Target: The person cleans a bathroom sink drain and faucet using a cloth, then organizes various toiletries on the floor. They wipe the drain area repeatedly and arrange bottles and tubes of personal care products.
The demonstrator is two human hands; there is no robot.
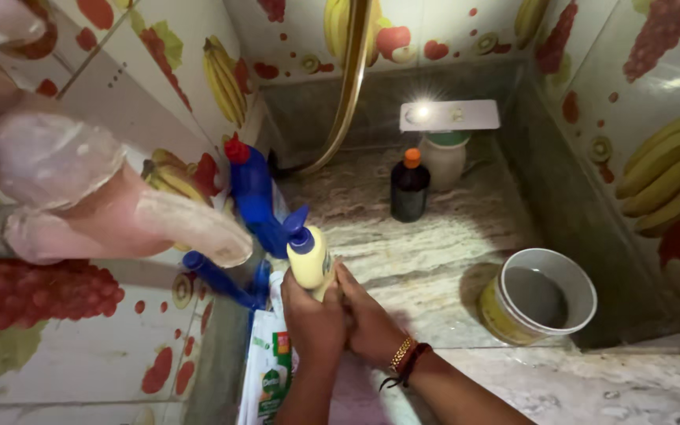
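A pale yellow bottle (311, 260) with a blue flip cap stands upright in both my hands, just above the stone counter (434, 244). My left hand (312, 319) wraps its lower half from the left. My right hand (370, 321), with a gold bangle and dark threads at the wrist, presses against the bottle from the right, fingers touching it. Below my left hand lies a white and green refill pouch (267, 374). Just behind the yellow bottle stands a blue bottle with a red cap (251, 189).
A dark bottle with an orange cap (409, 189) and a white jar with a green lid (442, 157) stand at the back. A white tub (545, 297) sits at the right. Translucent pinkish gloves (80, 189) hang at the upper left. Fruit-patterned tiled walls enclose the corner.
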